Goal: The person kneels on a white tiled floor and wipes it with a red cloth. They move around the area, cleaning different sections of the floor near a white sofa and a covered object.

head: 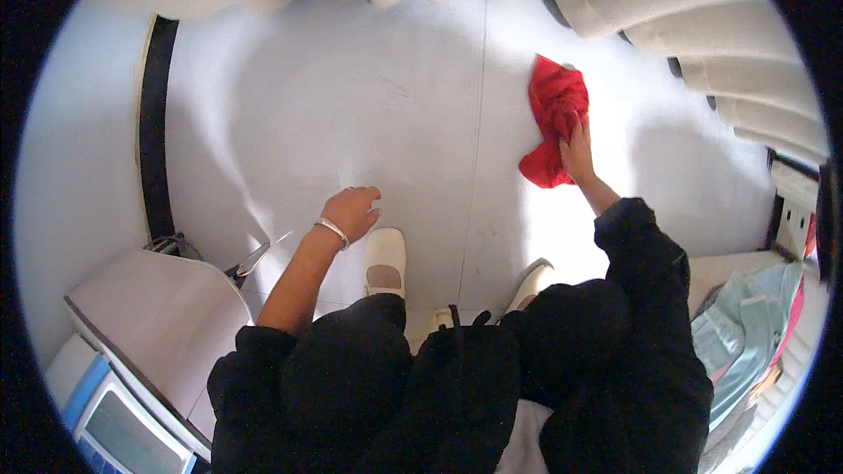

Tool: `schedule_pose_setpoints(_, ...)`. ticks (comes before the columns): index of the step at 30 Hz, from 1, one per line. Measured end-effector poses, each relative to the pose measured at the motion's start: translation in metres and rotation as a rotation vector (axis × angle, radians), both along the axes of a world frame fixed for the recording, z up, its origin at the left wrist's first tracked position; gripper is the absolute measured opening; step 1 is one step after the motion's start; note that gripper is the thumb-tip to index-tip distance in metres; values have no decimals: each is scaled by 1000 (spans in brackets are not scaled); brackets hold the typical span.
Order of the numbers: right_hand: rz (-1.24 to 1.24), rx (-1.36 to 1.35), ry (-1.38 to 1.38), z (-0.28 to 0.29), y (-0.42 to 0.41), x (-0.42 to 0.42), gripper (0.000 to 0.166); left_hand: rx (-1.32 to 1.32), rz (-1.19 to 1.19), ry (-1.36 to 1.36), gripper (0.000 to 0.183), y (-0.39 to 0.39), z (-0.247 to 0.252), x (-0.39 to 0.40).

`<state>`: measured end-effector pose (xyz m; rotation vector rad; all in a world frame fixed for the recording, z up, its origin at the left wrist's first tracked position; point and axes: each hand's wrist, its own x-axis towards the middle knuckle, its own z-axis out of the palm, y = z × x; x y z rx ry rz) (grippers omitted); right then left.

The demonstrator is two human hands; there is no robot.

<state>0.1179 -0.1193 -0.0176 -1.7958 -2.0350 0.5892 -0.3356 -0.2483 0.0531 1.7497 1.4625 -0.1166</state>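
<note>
At the right of the view, my right hand [577, 150] grips a bunched red cloth [558, 99] against the pale tiled floor [369, 112]. The cloth spreads above and below my fingers. My left hand [354, 210], with a silver bracelet [332, 232] on the wrist, hangs over the floor with bent fingers and holds nothing. Just below it is one cream shoe [385, 260] of mine; the other cream shoe [535, 284] is partly hidden by my black trouser leg. Faint dark marks show on the floor between and beyond my hands.
Beige curtains [593, 6] hang along the far and right sides. A white wall with a black skirting board [158, 131] runs at the left, beside a pale rounded table [164, 309]. Light blue fabric [744, 316] lies at the right, near a power strip [793, 224].
</note>
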Motion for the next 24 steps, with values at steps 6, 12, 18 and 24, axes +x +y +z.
schedule_pose_setpoints(6, 382, 38, -75, 15, 70, -134, 62, -1, 151, -107, 24, -27, -25, -22)
schedule_pose_setpoints(12, 595, 12, 6, 9, -14, -258, 48, 122, 354, -31, 24, -14, -32, -29)
schedule_pose_setpoints(18, 681, -156, 36, 25, -124, -262, 53, 148, 439, -91, 18, -22, -41, -19)
schedule_pose_setpoints(24, 399, -135, 30, 21, -173, -160, 46, 104, 339, -120, 18, -36, -45, 7)
